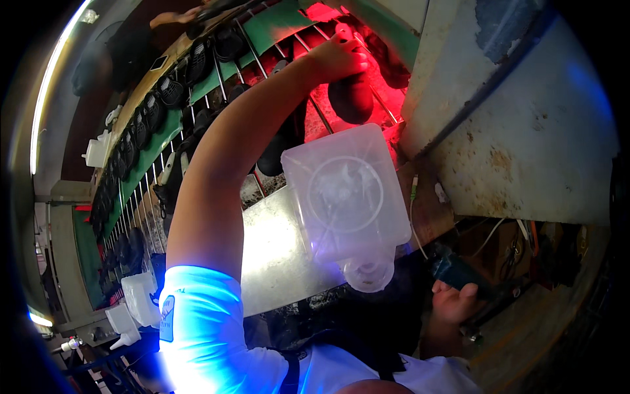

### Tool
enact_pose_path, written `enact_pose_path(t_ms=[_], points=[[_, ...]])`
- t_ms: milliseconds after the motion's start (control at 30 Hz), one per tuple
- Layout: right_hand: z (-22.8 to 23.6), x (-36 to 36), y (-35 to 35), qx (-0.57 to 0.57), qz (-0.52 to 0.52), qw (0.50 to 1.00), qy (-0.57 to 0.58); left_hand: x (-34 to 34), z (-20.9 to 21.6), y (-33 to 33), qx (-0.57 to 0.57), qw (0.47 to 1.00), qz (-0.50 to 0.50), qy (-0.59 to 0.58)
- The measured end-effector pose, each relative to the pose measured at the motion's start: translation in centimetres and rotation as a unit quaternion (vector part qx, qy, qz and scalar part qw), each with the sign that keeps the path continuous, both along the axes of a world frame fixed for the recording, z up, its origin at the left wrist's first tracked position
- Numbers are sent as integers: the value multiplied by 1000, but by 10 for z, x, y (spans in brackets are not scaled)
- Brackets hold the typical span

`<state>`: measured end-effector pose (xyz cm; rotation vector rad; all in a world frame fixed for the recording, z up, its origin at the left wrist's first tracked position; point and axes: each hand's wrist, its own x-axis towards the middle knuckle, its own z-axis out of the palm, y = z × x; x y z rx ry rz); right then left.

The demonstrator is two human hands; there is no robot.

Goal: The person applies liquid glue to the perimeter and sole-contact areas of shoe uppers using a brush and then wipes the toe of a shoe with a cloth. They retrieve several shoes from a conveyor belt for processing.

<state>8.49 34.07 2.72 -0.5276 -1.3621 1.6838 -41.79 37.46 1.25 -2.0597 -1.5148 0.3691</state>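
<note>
My left arm reaches up and away across the rack, and its hand (338, 58) is closed on the upper end of a dark shoe (351, 98) under red light. The shoe hangs toe down over the metal rods. Low on the right, my right hand (453, 301) has its fingers curled and thumb up, just below a dark teal box-like thing (459, 269). What it holds, if anything, is hidden. Between the hands stands a translucent plastic container (348, 190) with a round spout-like part, on the edge of a shiny metal plate (269, 249).
Rows of dark shoes (154, 111) line the rods of the rack (144, 203) at left. A stained pale metal panel (512, 144) rises at right. White bottles (141, 299) stand at lower left. Another person's hand (177, 18) shows at the top. A thin cable (413, 223) hangs near the container.
</note>
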Motion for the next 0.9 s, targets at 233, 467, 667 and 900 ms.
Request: enact_pose_path(t_ms=[233,467,667,900], points=[[3,-4,0,-16,-14,1000,-21,21,-1,32,-77,988,113,71],[-7,1,0,-4,91,995,29,22,27,-34,-2,997,59,53],[-39,16,5,55,31,996,65,62,113,-197,184,850,352,-348],[-10,6,-24,57,79,995,-19,-36,74,-296,113,654,704,-252]])
